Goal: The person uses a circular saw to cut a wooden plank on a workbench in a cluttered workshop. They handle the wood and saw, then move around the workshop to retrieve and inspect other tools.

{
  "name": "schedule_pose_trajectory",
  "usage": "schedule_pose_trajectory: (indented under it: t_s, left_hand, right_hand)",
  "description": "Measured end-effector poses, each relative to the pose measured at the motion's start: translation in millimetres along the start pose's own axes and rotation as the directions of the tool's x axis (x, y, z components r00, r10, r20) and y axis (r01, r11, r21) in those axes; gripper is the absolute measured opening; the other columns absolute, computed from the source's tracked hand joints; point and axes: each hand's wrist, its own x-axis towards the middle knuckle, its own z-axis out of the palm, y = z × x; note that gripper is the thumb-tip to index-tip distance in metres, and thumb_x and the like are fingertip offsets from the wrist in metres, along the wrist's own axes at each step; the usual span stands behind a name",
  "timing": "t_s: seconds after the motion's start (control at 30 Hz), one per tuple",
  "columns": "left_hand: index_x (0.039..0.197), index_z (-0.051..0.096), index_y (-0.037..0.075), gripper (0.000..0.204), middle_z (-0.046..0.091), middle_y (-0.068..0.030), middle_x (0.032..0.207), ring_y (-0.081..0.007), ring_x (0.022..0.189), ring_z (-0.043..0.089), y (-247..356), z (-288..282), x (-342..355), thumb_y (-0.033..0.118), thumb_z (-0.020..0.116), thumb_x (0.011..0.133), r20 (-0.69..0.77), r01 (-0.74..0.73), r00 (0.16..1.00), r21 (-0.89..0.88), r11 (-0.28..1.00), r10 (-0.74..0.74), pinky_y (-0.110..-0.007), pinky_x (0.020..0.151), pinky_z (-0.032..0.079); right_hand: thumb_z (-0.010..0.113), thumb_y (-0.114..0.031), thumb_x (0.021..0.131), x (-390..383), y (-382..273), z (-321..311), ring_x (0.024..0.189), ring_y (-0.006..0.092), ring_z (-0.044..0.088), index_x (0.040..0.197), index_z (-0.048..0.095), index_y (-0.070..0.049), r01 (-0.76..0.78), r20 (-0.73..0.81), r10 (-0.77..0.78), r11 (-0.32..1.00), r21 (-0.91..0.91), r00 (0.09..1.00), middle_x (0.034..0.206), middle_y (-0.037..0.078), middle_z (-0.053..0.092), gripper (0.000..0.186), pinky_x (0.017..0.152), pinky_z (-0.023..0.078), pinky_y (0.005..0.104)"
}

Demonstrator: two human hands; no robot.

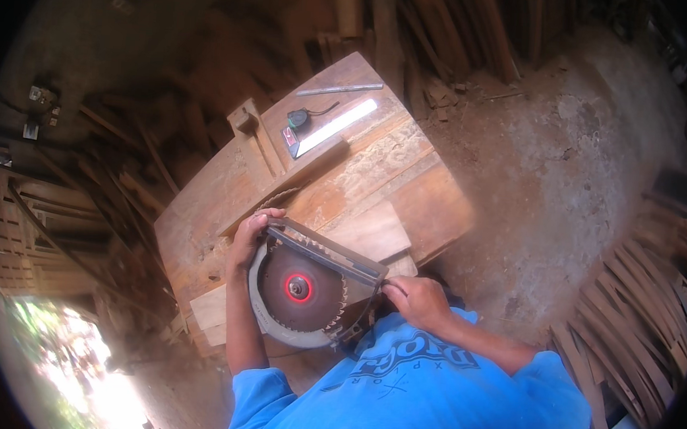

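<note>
A circular saw (304, 291) is tipped so that its round toothed blade, with a red ring at the hub, faces me. It is held close to my chest at the near edge of the wooden worktable (431, 209). My left hand (251, 236) is closed round the left end of the saw's base plate. At the plate's right end my right hand (417, 301) is closed, fingers curled against the saw's corner. Pale boards (378, 231) lie on the table just beyond the saw.
Farther along the table lie a try square (333, 130), a tape measure (298, 119) and a thin metal strip (340, 89). A long wooden fence (306, 176) crosses the tabletop, with sawdust beside it. Stacked timber strips (631, 314) stand at the right; more planks (452, 27) lean behind.
</note>
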Motion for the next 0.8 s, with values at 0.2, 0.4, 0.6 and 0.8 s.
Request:
schedule_pose_trajectory:
  t_s: [0.2, 0.4, 0.6, 0.8]
  left_hand:
    - [0.125, 0.064, 0.000, 0.062, 0.066, -0.0118, 0.127, -0.0208, 0.112, 0.063, 2, -4, 2, 0.050, 0.067, 0.089, 0.031, 0.026, 0.999, 0.074, 0.997, -0.028, -0.034, 0.100, 0.049]
    - [0.127, 0.063, -0.001, 0.063, 0.065, -0.0118, 0.128, -0.0205, 0.109, 0.063, -2, -9, 2, 0.050, 0.066, 0.090, 0.065, 0.052, 0.996, 0.041, 0.998, -0.054, -0.033, 0.098, 0.050]
    - [0.126, 0.063, 0.000, 0.057, 0.065, -0.0120, 0.127, -0.0211, 0.108, 0.065, -8, -15, 6, 0.046, 0.067, 0.091, 0.091, 0.036, 0.995, 0.000, 0.999, -0.036, -0.034, 0.096, 0.052]
    - [0.122, 0.064, 0.001, 0.053, 0.065, -0.0134, 0.128, -0.0228, 0.106, 0.067, -7, -13, 5, 0.043, 0.069, 0.091, 0.060, 0.037, 0.998, -0.027, 0.999, -0.036, -0.036, 0.096, 0.054]
  right_hand:
    - [0.063, -0.034, 0.102, 7, 19, 8, 0.074, 0.0216, 0.070, 0.112, 0.063, -0.003, -0.748, 0.630, 0.447, 0.150, 0.647, 0.635, 0.074, 0.011, 0.069, 0.032, 0.065, 0.054, 0.0397]
    - [0.072, -0.032, 0.095, -9, 11, 4, 0.072, 0.0236, 0.071, 0.115, 0.065, -0.005, -0.140, 0.015, 0.140, 0.977, 0.163, 0.990, 0.076, 0.009, 0.071, 0.034, 0.065, 0.054, 0.0390]
    - [0.076, -0.029, 0.090, -7, 1, 3, 0.071, 0.0291, 0.071, 0.111, 0.067, -0.005, -0.020, -0.051, 0.022, 0.999, 0.041, 0.998, 0.078, 0.009, 0.071, 0.034, 0.064, 0.054, 0.0412]
    - [0.075, -0.030, 0.091, -7, -1, 2, 0.073, 0.0323, 0.070, 0.107, 0.067, -0.004, -0.002, -0.064, 0.002, 1.000, 0.009, 0.998, 0.077, 0.011, 0.070, 0.031, 0.064, 0.053, 0.0436]
